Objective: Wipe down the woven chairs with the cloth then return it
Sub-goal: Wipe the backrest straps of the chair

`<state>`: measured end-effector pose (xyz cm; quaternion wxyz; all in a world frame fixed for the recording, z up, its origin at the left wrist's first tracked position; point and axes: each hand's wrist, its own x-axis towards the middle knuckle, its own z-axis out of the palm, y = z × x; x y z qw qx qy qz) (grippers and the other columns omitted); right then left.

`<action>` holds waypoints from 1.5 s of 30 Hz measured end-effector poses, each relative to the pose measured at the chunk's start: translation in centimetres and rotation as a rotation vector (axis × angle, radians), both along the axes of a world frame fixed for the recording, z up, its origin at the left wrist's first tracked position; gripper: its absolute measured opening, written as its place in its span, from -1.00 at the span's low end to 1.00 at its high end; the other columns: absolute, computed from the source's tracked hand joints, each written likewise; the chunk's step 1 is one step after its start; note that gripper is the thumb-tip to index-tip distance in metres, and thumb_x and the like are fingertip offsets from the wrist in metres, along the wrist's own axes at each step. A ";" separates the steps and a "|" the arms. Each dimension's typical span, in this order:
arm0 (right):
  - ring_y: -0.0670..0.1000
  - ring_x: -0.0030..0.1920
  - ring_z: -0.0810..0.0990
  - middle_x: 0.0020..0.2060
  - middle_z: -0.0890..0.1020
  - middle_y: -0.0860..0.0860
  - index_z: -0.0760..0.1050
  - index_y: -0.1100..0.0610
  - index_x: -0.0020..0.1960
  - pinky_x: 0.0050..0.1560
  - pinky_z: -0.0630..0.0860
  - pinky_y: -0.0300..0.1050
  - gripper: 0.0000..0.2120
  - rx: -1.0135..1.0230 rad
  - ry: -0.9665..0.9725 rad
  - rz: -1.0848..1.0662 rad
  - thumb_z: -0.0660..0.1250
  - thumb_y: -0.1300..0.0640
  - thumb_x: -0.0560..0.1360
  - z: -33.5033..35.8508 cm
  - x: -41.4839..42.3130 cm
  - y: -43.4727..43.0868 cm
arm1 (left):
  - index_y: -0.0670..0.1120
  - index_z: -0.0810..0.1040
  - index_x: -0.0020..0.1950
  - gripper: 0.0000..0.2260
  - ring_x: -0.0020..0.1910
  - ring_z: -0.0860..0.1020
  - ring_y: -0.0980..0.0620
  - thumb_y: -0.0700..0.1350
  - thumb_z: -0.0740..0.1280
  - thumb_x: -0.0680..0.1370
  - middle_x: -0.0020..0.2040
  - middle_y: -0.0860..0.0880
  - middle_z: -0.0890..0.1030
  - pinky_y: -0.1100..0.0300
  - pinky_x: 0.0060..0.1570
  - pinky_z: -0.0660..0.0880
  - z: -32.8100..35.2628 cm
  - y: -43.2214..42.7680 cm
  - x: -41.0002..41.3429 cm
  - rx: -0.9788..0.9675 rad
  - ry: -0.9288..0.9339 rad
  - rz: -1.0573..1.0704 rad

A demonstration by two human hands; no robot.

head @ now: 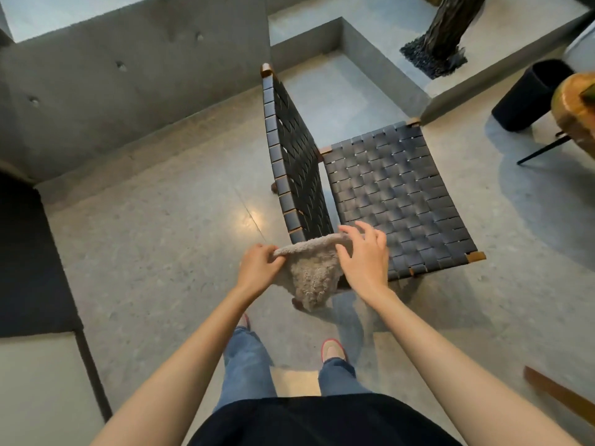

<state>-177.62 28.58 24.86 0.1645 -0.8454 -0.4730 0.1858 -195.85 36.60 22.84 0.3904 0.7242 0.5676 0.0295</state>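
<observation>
woven chair [396, 194] is the ref pt. cloth [310, 275], fluffy & beige, hangs at the chair's near corner, just below the near end of the backrest [289, 156]. can't tell if it touches the weave. left hand [259, 265] is curled tight round the cloth's left end, just off the chair's back side. right hand [363, 255] pinches the other end btw thumb & index finger, other fingers fanned loose, over the near edge of the seat [418, 233]. top hem is taut btw the two, the rest dangles.

step in hand, prob: spreading/folding the cloth before a pass. to do it well:
- fold into a flat pad so the tail doesn't trail on the floor [161, 236]
- start at the top of the backrest, work down, then the seat, so dust drops onto parts not done yet
- follow the strap direction and press into the gaps. the fluff may snag on strap edges, so go steady

no brand, label or writing readable on chair or cloth.
</observation>
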 end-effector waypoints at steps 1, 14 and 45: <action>0.10 0.42 0.16 0.46 0.27 0.06 0.28 0.02 0.46 0.38 0.21 0.04 -0.50 -0.022 0.049 -0.047 0.27 -0.05 0.56 -0.6 -1.0 0.0 | -0.13 0.63 0.07 -0.80 0.06 0.49 -0.10 -0.08 0.28 0.57 0.01 -0.15 0.58 0.08 0.01 0.38 -0.4 0.9 0.2 -0.012 -0.011 -0.022; 0.08 0.21 0.54 0.24 0.51 0.15 0.24 0.27 0.35 0.10 0.50 -0.14 -0.46 -0.598 -0.117 -0.231 0.28 -0.05 0.55 -5.2 -9.3 3.0 | -0.01 0.45 0.32 -0.74 0.28 0.42 0.00 -0.08 0.16 0.64 0.33 -0.05 0.44 0.17 0.26 0.34 0.2 9.2 -4.1 -0.057 -0.092 -0.469; 0.04 0.38 0.38 0.41 0.39 -0.04 0.11 -0.19 0.49 0.37 0.30 0.04 -0.48 -0.151 0.087 -0.521 0.07 -0.26 0.57 -7.3 -10.1 11.4 | 0.12 0.14 0.53 -0.58 0.54 -0.07 -0.12 0.07 0.04 0.65 0.56 0.01 0.08 -0.17 0.45 -0.16 -2.2 29.6 10.3 0.279 0.437 -1.508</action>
